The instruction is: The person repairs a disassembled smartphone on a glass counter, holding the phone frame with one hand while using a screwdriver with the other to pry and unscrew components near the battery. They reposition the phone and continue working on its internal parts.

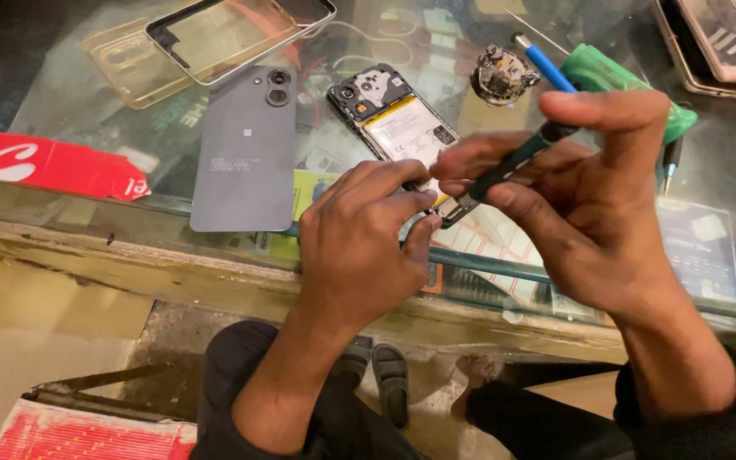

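Note:
An opened phone (395, 126) lies on the glass counter (78, 119) with its battery and circuit board showing. My left hand (366, 243) pinches the phone's lower end against the glass. My right hand (585, 200) grips a screwdriver (521, 153) with a dark green shaft and blue top, its tip down at that same lower end of the phone. To the left lies the phone's grey back cover (244, 149), outer face up.
A clear soft case (125, 64) and a silver phone frame (240, 34) lie at the back left. A red carton (44, 166) sits at the left edge. A small round part (503, 75), a green tool (632, 81) and other phones (717, 43) lie at the back right.

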`<act>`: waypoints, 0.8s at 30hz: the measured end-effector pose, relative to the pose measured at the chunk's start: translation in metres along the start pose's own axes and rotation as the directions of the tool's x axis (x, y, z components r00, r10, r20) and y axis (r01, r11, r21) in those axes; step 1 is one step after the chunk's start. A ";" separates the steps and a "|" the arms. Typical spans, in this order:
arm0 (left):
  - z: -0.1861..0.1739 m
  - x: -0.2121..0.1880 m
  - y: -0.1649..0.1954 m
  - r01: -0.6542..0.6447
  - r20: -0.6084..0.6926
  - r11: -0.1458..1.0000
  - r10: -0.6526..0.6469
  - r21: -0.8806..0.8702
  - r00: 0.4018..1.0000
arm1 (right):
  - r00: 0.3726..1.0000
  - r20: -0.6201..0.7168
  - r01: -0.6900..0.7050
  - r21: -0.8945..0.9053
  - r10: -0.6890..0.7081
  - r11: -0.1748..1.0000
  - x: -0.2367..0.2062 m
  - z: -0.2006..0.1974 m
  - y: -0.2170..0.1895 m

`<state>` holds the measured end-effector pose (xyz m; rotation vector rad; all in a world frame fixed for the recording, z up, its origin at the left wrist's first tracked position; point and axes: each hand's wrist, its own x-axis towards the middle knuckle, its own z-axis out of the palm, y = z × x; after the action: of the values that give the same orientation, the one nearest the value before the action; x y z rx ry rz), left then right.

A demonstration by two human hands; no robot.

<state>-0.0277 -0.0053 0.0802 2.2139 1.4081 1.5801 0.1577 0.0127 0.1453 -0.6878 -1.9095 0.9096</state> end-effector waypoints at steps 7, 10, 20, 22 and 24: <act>0.000 0.000 0.001 0.009 0.001 1.000 -0.009 0.018 1.000 | 0.986 0.003 0.165 -0.224 -0.168 0.961 -0.008 -0.002 0.016; 0.001 0.000 0.001 0.004 0.007 1.000 -0.004 0.016 1.000 | 0.965 -0.061 0.209 -0.411 -0.256 0.887 -0.018 0.008 0.013; 0.000 0.000 0.001 0.012 0.025 1.000 -0.012 0.019 1.000 | 0.954 -0.210 0.085 -0.492 -0.213 0.866 -0.012 0.032 -0.006; 0.000 0.000 0.000 0.024 0.032 1.000 -0.024 0.010 0.999 | 0.976 -0.192 0.013 -0.423 -0.104 0.906 -0.009 0.021 -0.007; 0.001 0.000 0.000 0.046 0.032 0.999 -0.046 0.004 0.998 | 0.987 -0.161 -0.074 -0.345 0.018 0.936 -0.005 0.008 -0.005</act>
<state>-0.0271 -0.0049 0.0797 2.1821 1.4434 1.5226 0.1522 0.0040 0.1442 -0.9883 -1.9379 0.5264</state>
